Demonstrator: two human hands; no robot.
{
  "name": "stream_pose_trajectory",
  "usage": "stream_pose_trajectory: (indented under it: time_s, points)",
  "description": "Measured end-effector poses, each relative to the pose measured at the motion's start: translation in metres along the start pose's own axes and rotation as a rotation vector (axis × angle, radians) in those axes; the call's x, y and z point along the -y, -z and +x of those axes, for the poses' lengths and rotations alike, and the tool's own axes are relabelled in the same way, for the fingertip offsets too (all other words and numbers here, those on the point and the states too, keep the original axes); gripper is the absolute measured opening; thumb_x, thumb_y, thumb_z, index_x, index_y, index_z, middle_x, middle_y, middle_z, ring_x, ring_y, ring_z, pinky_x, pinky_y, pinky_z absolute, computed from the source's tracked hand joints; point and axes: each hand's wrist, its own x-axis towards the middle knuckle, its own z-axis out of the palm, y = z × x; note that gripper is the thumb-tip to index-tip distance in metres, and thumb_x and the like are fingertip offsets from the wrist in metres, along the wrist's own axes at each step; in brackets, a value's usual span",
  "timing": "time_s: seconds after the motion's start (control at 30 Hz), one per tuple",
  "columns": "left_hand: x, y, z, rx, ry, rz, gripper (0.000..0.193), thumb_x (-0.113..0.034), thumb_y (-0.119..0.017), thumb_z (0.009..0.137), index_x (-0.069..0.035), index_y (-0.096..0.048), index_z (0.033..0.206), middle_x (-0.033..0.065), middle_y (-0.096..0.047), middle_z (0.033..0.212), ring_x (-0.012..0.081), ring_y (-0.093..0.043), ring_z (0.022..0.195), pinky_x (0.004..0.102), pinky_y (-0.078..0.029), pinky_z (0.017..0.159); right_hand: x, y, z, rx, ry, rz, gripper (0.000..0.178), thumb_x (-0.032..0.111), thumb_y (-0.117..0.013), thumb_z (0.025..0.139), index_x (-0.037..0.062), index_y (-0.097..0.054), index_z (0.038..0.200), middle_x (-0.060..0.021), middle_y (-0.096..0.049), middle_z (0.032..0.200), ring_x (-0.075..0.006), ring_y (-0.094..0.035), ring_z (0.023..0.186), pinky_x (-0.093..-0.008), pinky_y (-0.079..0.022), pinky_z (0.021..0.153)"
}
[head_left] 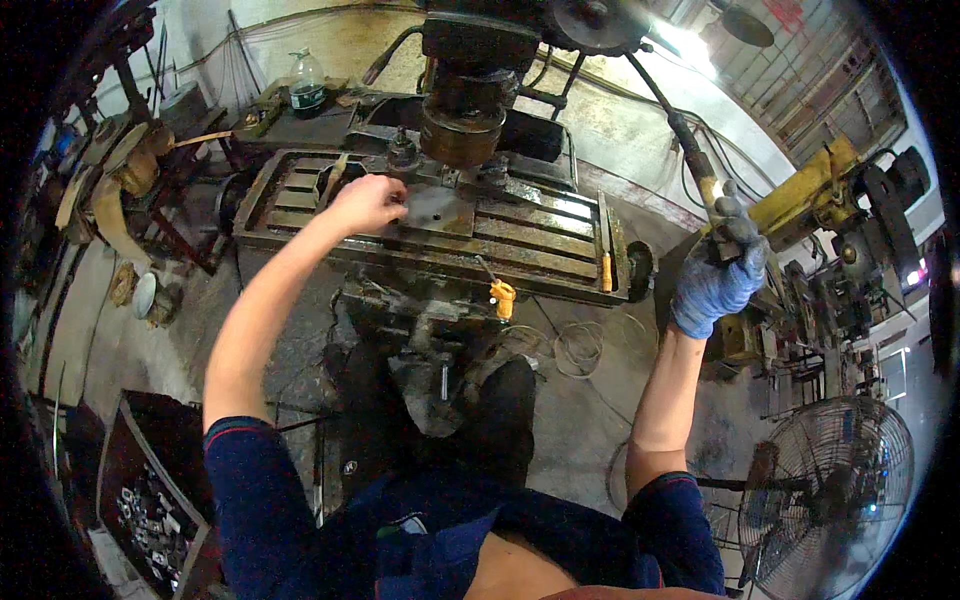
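Observation:
My bare left hand (368,205) is over the left half of the slotted machine table (545,245), its fingers curled in beside a flat metal plate (440,208). What the fingertips hold, if anything, is hidden. Up on the right, my right hand (722,275), in a blue-grey knitted glove with dark fingers, is wrapped round the end of a long lever (690,145). That lever slopes down from the machine's head. A thick round spindle housing (462,125) hangs just above the plate.
A yellow-bodied oil can (503,297) stands at the table's front edge. Another yellow-handled tool (606,272) lies at its right end. A large fan (830,495) is at the lower right, a bin of metal parts (150,520) at the lower left. A clear bottle (306,82) stands behind.

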Motion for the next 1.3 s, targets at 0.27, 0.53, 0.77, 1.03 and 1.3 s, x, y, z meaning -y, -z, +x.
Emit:
stream_pose_trajectory:
  time_s: [0.27,0.53,0.77,1.03,1.3]
  points:
    - [-0.014,0.121,-0.132,0.087,0.094,0.081,0.029,-0.020,-0.063,0.069,-0.002,-0.060,0.092,0.0160,-0.059,0.071,0.0321,-0.058,0.069,0.0393,-0.046,0.062,-0.003,0.001,-0.014,-0.083,-0.057,-0.045,0.039,0.033,-0.041,0.088,0.0017,-0.056,0.070,-0.0171,-0.059,0.083,-0.0329,-0.053,0.098,-0.0497,-0.025,0.101]
    - [-0.024,0.201,-0.282,-0.161,0.590,0.074,0.025,-0.003,-0.062,0.072,0.004,-0.057,0.096,0.0093,-0.052,0.062,0.0142,-0.050,0.058,0.0298,-0.042,0.056,-0.015,0.007,-0.027,-0.085,-0.048,-0.002,0.035,0.029,-0.042,0.086,0.0027,-0.057,0.069,-0.0147,-0.060,0.083,-0.0274,-0.054,0.093,-0.0534,-0.021,0.105]
    - [-0.027,0.221,-0.376,-0.319,0.785,0.007,0.025,-0.004,-0.060,0.077,0.003,-0.055,0.100,0.0035,-0.051,0.066,0.0091,-0.049,0.058,0.0248,-0.039,0.053,-0.019,0.009,-0.035,-0.050,0.013,-0.327,0.034,0.028,-0.044,0.085,0.0022,-0.055,0.066,-0.0106,-0.056,0.073,-0.0240,-0.053,0.084,-0.0532,-0.023,0.103]
    - [-0.034,0.220,-0.460,-0.379,0.879,0.172,0.030,-0.014,-0.062,0.078,0.003,-0.056,0.102,0.0063,-0.057,0.070,0.0119,-0.052,0.058,0.0274,-0.043,0.054,-0.034,0.043,-0.024,-0.109,-0.130,0.040,0.023,0.010,-0.053,0.073,-0.0055,-0.062,0.088,-0.0157,-0.062,0.094,-0.0235,-0.055,0.088,-0.0364,-0.041,0.085]
    - [-0.048,0.205,-0.545,-0.211,1.227,0.101,0.036,-0.018,-0.066,0.073,0.003,-0.058,0.101,0.0186,-0.062,0.090,0.0242,-0.061,0.078,0.0336,-0.048,0.069,-0.031,0.043,0.000,-0.008,0.708,-0.914,0.005,0.007,-0.062,0.077,0.0016,-0.062,0.077,-0.0074,-0.063,0.072,-0.0180,-0.061,0.061,-0.0298,-0.048,0.055]
